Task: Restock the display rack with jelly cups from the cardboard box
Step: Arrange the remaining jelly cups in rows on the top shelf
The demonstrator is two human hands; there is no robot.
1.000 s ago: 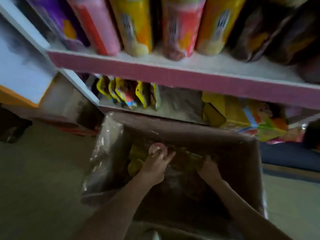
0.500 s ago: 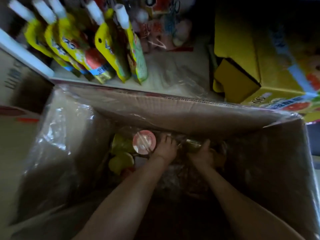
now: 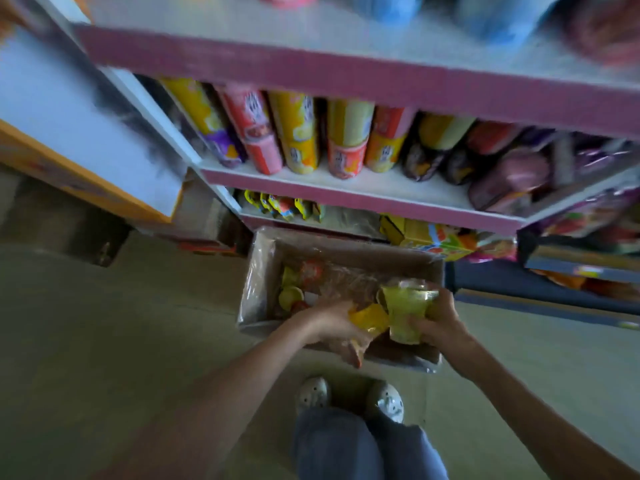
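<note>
Yellow-green cups (image 3: 405, 306) held over the box (image 3: 346, 251)
Left hand (image 3: 329, 322) and right hand (image 3: 441, 323) each clasp several; they look light, slick and thin-walled, so grip the sides, not the lids.

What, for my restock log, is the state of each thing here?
Cardboard box: open, on the floor, loose cups inside.
Left hand: holds yellow jelly cups.
Right hand: holds greenish jelly cups above the box.
Display rack: bottom shelf partly stocked, bare gap mid-shelf.
</note>
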